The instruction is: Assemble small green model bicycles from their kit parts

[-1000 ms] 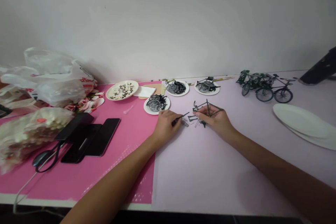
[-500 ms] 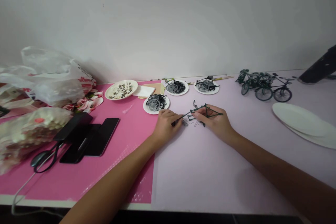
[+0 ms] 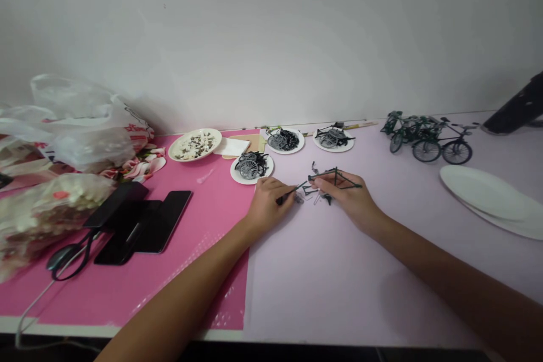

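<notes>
Between its thumb and fingers my right hand [image 3: 355, 197] pinches a dark green toy bicycle frame [image 3: 339, 176], which sticks out past the fingers on both sides. My left hand [image 3: 269, 203] is closed on a thin dark rod-like part [image 3: 298, 187] that points toward the frame; its other end is mostly covered by my fingers. Several small loose bicycle parts [image 3: 312, 191] lie on the table between and under the hands. Just behind the left hand, a small white plate [image 3: 270, 177] carries grey wheels and black parts [image 3: 250, 166].
Two more small plates [image 3: 300, 149] of parts stand near the wall. Several assembled toy bicycles [image 3: 436, 142] are at the back right, beside large white plates [image 3: 483, 192]. A bowl [image 3: 173, 154], phones [image 3: 166, 223], a cable and plastic bags [image 3: 80, 124] occupy the left.
The frame in my right hand has shifted slightly to the right, and the gap between it and the rod-like part in my left hand has widened a little.
</notes>
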Tool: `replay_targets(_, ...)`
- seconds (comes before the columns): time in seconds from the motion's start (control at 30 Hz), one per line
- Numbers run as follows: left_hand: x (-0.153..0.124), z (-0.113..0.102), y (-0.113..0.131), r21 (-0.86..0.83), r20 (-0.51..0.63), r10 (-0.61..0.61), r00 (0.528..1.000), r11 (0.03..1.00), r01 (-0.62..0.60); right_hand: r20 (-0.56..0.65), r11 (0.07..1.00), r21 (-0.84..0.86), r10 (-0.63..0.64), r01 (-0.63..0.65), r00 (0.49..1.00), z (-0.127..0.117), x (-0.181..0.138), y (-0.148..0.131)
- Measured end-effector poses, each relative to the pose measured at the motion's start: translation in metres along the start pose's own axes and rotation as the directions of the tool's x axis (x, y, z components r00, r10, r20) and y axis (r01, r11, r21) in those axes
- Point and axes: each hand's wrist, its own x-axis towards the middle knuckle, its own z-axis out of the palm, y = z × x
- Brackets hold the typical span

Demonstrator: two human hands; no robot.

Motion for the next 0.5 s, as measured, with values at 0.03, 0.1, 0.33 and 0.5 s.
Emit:
replay_targets(0.03,0.0,0.0,0.0,0.0,0.002,0.0,1.0,1.0,0.0,0.016,1.0,0.002,-0.001,0.001,1.0,0.0,0.0,0.001)
replay_targets(0.1,0.0,0.0,0.001,-0.002,0.007,-0.005,1.0,1.0,0.005,0.049,1.0,0.015,-0.008,0.007,0.999,0.001,0.002,0.005)
replay_targets(0.33,0.0,0.0,0.0,-0.011,0.021,-0.012,1.0,1.0,0.012,0.133,0.999,-0.034,-0.035,0.04,0.991,-0.001,0.005,0.011)
replay_targets(0.5,0.0,-0.001,0.001,-0.01,0.029,-0.012,1.0,1.0,0.013,0.166,1.0,0.01,-0.031,0.03,0.986,-0.002,0.005,0.012)
